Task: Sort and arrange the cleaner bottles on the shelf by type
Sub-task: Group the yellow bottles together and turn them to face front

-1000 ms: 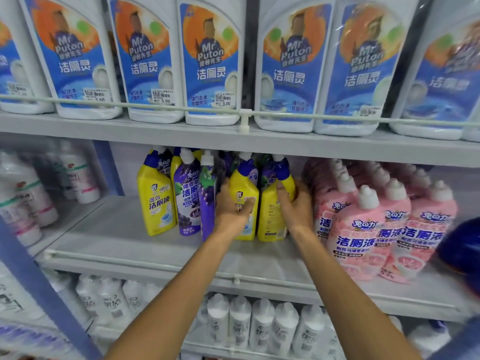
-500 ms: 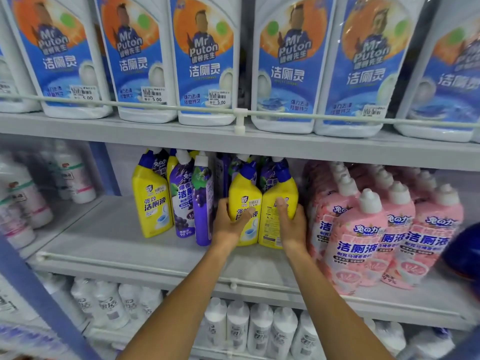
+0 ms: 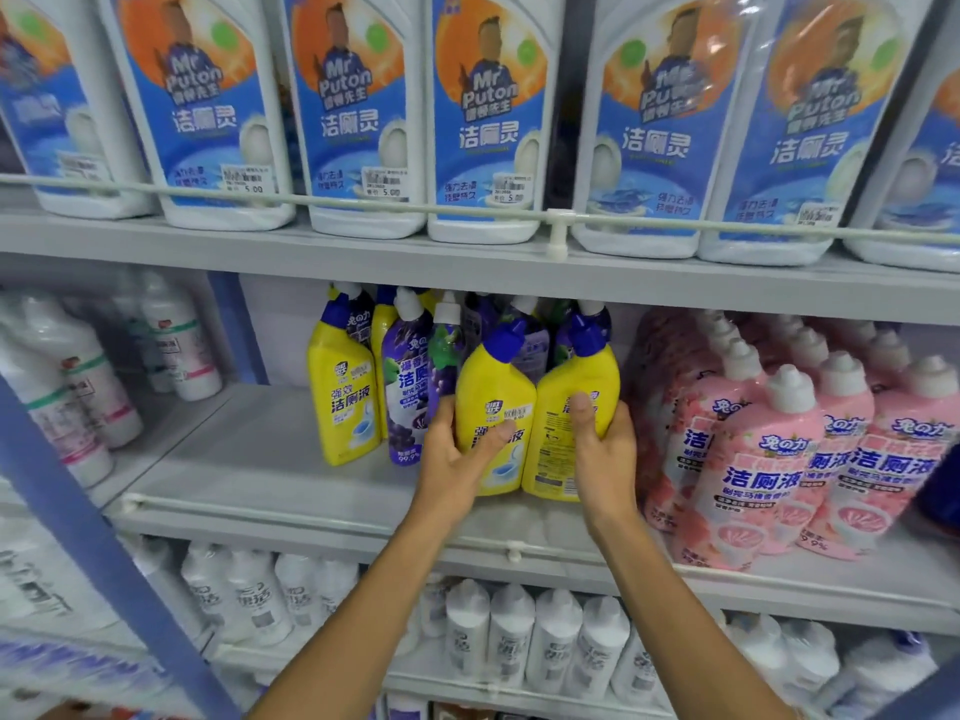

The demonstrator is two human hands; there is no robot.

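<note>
On the middle shelf [image 3: 260, 459] two yellow cleaner bottles with blue caps stand side by side near the front. My left hand [image 3: 457, 459] grips the left yellow bottle [image 3: 493, 402], thumb across its label. My right hand [image 3: 602, 449] grips the right yellow bottle [image 3: 566, 407], which shows its back label. Behind and to the left stand purple bottles [image 3: 410, 387] and another yellow bottle [image 3: 343, 397]. Pink bottles [image 3: 753, 449] fill the right of the shelf.
Large white and blue bottles [image 3: 483, 122] line the upper shelf behind a rail [image 3: 556, 220]. White bottles [image 3: 519, 636] fill the lower shelf. More white bottles [image 3: 78, 387] stand in the left bay beyond a blue upright [image 3: 93, 537]. Bare shelf lies left of the yellow bottles.
Both hands have closed round the two yellow bottles and drawn them forward toward the shelf's front edge. The camera has come closer.
</note>
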